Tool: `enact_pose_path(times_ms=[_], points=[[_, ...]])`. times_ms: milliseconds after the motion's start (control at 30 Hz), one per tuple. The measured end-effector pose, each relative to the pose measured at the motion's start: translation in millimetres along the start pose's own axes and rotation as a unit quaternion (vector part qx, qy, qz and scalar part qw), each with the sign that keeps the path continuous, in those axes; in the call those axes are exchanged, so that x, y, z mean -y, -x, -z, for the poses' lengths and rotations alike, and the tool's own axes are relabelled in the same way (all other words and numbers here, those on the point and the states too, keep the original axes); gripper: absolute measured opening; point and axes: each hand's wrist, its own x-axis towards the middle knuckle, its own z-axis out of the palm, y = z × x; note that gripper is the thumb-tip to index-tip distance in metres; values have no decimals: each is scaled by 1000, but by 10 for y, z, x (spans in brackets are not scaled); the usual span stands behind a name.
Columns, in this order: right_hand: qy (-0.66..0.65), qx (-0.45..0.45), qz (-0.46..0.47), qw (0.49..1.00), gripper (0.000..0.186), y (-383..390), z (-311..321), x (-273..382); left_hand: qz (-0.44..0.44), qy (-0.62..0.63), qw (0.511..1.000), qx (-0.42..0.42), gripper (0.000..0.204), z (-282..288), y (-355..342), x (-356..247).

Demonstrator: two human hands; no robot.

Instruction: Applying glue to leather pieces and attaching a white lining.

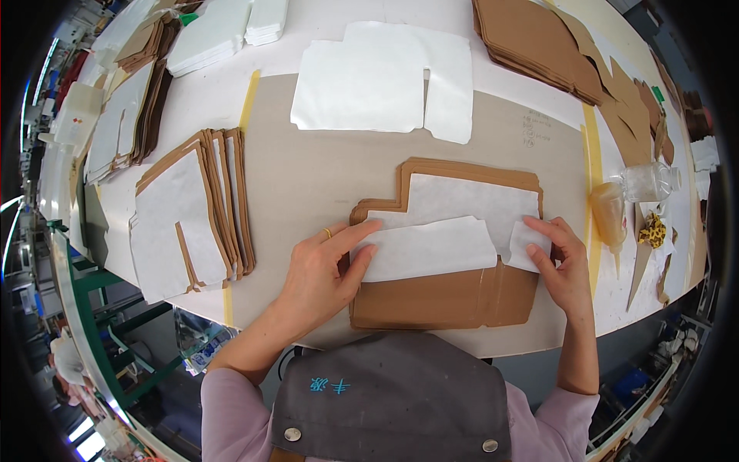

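Observation:
In front of me lies a stack of brown cut panels [446, 304], stepped at its upper left corner. On top of it is a white lining sheet [431, 248], its near part folded back over itself so the lower brown surface shows. My left hand [327, 266], with a ring on one finger, pinches the left end of the folded part between thumb and fingers. My right hand [566, 262] grips the small right flap of the same sheet, thumb on top and index finger at its upper edge.
Beyond the stack lie white cut sheets [369, 81] on a grey board [285, 192]. White-faced brown pieces [173, 223] fan out at left. More brown panels [531, 46] sit far right. A glue bottle [608, 208], a clear bottle [650, 182] and scissors [641, 258] lie at right.

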Motion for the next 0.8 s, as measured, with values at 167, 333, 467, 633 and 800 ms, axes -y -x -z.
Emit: enact_pose_path(times_ms=[167, 333, 467, 633, 800], points=[[4, -1, -3, 1000, 32, 1, 22, 24, -1, 2, 1000, -3, 29, -14, -15, -7], [10, -5, -2, 1000, 32, 8, 28, 32, -7, -44, 999, -7, 30, 22, -43, -36], [9, -4, 2, 1000, 31, 11, 28, 8, -177, -164, 970, -4, 34, 38, -226, -130], [-3, -4, 2, 1000, 30, 18, 59, 9, -232, -210, 947, 78, 43, -125, -436, -211], [5, -18, 13, 1000, 29, 18, 80, -12, -239, -228, 938, 101, 43, -229, -456, -210]])
